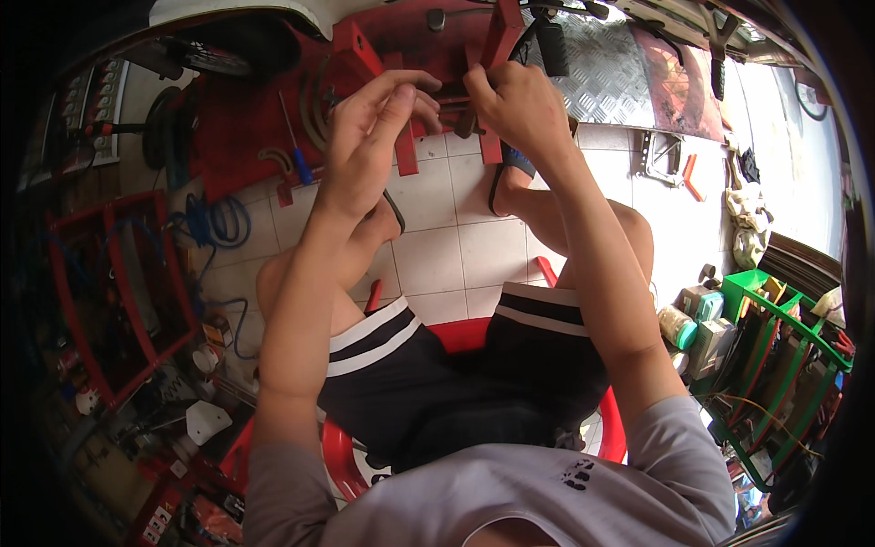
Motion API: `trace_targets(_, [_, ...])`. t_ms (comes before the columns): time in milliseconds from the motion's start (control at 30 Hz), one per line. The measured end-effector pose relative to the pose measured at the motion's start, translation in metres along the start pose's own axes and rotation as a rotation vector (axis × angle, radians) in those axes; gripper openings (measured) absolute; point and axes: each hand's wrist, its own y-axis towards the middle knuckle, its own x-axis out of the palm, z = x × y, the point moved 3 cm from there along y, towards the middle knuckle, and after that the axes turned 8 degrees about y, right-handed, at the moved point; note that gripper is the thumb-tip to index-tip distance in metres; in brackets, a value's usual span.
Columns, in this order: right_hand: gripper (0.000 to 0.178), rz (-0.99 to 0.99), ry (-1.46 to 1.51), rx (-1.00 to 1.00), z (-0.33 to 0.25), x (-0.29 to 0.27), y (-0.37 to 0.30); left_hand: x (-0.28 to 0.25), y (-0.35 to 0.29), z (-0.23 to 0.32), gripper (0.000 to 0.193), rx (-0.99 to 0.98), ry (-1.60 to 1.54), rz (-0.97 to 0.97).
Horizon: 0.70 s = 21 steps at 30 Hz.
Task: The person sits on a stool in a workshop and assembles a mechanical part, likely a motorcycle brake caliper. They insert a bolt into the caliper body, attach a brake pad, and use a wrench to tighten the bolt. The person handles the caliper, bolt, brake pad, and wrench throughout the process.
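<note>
I sit on a red plastic chair (460, 335) and reach forward with both arms. My left hand (375, 137) and my right hand (518, 107) meet at a small dark part (453, 92) mounted on a red metal stand (497, 55). Fingers of both hands pinch around that part; what exactly each finger grips is hidden. A blue-handled screwdriver (299, 159) lies on the stand's red base, left of my left hand.
White floor tiles (456, 246) lie under my sandalled feet. A red metal frame (114, 292) and blue cable (214, 221) are on the left. A green crate (784, 365) with parts and small boxes stands on the right. A checker-plate sheet (606, 77) lies ahead.
</note>
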Motion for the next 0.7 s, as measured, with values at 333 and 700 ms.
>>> trace_targets(333, [0.045, -0.043, 0.058, 0.074, -0.005, -0.001, -0.002, -0.004, 0.004, -0.006, 0.026, 0.017, 0.25, 0.143])
trace_targets(700, [0.046, -0.013, 0.019, 0.099, 0.003, 0.004, 0.0, 0.006, 0.006, -0.01, 0.031, -0.058, 0.11, -0.055])
